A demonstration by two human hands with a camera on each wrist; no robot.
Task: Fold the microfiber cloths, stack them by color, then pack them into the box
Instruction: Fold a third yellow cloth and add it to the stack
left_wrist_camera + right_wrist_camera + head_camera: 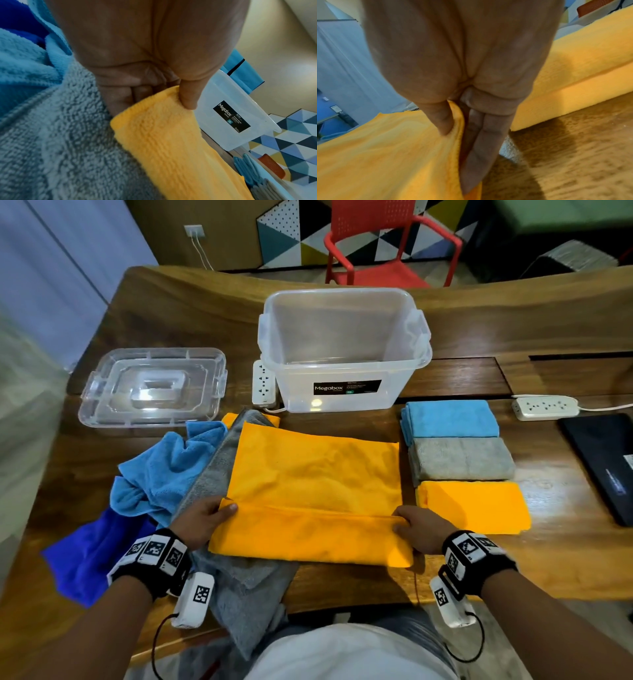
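An orange cloth (313, 474) lies spread in front of me, its near edge turned over toward the far side. My left hand (205, 517) pinches the left corner of that fold between thumb and fingers (187, 97). My right hand (416, 527) pinches the right corner, thumb on top (443, 121). At the right lie three folded cloths in a row: light blue (450, 419), grey (460, 458), orange (474, 506). Behind stands the clear box (342, 350), open and empty.
Unfolded cloths lie heaped at the left: light blue (164, 467), dark blue (89, 549), grey (239, 580). The box's lid (152, 386) lies at the back left. Power strips (263, 383) (544, 406) flank the box. A dark laptop (606, 463) sits at the right edge.
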